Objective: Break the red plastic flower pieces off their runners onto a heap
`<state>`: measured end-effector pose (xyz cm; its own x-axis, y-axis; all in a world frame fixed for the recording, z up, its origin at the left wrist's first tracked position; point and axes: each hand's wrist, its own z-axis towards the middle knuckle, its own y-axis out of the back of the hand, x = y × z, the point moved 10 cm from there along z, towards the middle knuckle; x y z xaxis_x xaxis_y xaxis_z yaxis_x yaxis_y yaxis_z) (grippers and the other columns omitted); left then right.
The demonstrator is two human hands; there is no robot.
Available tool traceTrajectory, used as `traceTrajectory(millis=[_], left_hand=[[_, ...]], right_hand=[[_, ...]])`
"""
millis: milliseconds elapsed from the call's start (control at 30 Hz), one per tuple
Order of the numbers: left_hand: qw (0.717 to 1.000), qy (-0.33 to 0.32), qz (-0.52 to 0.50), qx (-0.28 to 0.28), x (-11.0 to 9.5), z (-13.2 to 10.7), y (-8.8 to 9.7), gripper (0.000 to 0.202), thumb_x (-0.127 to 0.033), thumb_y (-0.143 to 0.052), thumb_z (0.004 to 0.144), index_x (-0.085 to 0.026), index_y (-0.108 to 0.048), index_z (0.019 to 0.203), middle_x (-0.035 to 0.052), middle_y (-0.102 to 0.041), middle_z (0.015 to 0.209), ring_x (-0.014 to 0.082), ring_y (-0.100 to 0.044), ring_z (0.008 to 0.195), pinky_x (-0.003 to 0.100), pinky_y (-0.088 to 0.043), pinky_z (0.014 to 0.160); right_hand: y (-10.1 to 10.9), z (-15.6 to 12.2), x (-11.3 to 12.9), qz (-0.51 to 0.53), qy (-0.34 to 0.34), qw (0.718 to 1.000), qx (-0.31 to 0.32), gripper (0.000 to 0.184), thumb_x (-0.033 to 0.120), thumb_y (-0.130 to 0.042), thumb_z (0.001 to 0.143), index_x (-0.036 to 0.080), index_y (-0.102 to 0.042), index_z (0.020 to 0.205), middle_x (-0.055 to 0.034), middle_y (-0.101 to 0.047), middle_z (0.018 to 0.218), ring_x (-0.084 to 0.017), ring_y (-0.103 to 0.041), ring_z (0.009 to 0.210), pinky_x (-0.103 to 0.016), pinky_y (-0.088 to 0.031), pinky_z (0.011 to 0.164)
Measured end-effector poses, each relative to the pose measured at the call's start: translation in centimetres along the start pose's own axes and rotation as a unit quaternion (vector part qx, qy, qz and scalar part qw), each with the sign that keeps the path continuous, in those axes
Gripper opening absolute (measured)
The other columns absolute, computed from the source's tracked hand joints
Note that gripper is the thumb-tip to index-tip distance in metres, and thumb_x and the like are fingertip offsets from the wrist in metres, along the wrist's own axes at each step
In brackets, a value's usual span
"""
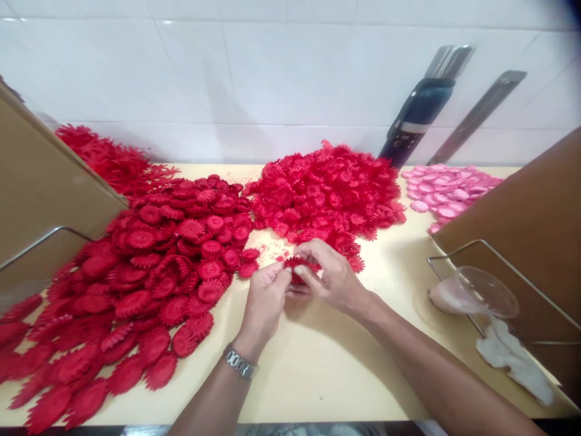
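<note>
Between my two hands is a small red disc with a toothed edge (297,263), partly covered by the fingers. My left hand (267,293), with a metal watch on its wrist, pinches the disc's left side between thumb and fingers. On the other side, my right hand (333,275) grips it with the thumb and curled fingers. Just beyond the hands lies a heap of bright red frilled pieces (327,191). To the left spreads a large pile of darker red toothed discs (167,260), reaching the table's front edge.
Cardboard panels (49,157) flank the pale table (318,375). Loose red cut strips (113,157) lie at the back left, pink discs (454,189) at the back right. A dark bottle (420,109) and a metal ruler (481,115) stand by the wall. Right are a plastic cup (481,293) and white tissue (512,357).
</note>
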<state>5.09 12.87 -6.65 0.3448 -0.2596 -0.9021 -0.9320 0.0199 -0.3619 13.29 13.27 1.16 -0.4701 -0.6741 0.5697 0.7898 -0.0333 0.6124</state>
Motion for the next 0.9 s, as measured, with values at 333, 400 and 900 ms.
traceTrajectory(millis=[333, 400, 900], left_hand=[[0.996, 0.035, 0.078, 0.028, 0.7, -0.6, -0.6, 0.015, -0.027, -0.055, 0.072, -0.012, -0.056, 0.069, 0.0017, -0.063, 0.054, 0.0153, -0.063, 0.048, 0.024, -0.051, 0.047], [0.995, 0.039, 0.088, 0.023, 0.8, -0.6, -0.4, 0.016, -0.027, -0.055, 0.071, -0.012, -0.056, 0.066, 0.0021, -0.062, 0.053, 0.0154, -0.063, 0.048, 0.024, -0.051, 0.046], [0.996, 0.027, -0.051, 0.064, 0.0, -0.7, -1.4, 0.018, -0.027, -0.06, 0.072, -0.01, -0.063, 0.077, 0.0065, -0.068, 0.064, 0.0179, -0.065, 0.057, 0.03, -0.053, 0.057]], right_hand=[[2.4, 0.5, -1.4, -0.061, -0.031, 0.995, -0.076, 0.015, 0.015, -0.043, 0.084, 0.018, -0.049, 0.07, -0.0038, -0.052, 0.069, -0.016, -0.049, 0.065, -0.028, -0.041, 0.06], [4.6, 0.4, -3.1, -0.134, -0.059, 0.979, -0.139, 0.017, 0.016, -0.041, 0.085, 0.018, -0.051, 0.071, -0.0046, -0.053, 0.069, -0.017, -0.05, 0.066, -0.03, -0.041, 0.061], [-1.1, 0.4, -1.7, 0.183, -0.13, 0.969, 0.098, 0.005, 0.018, -0.062, 0.076, 0.016, -0.057, 0.077, 0.001, -0.056, 0.072, -0.01, -0.053, 0.063, -0.021, -0.042, 0.057]])
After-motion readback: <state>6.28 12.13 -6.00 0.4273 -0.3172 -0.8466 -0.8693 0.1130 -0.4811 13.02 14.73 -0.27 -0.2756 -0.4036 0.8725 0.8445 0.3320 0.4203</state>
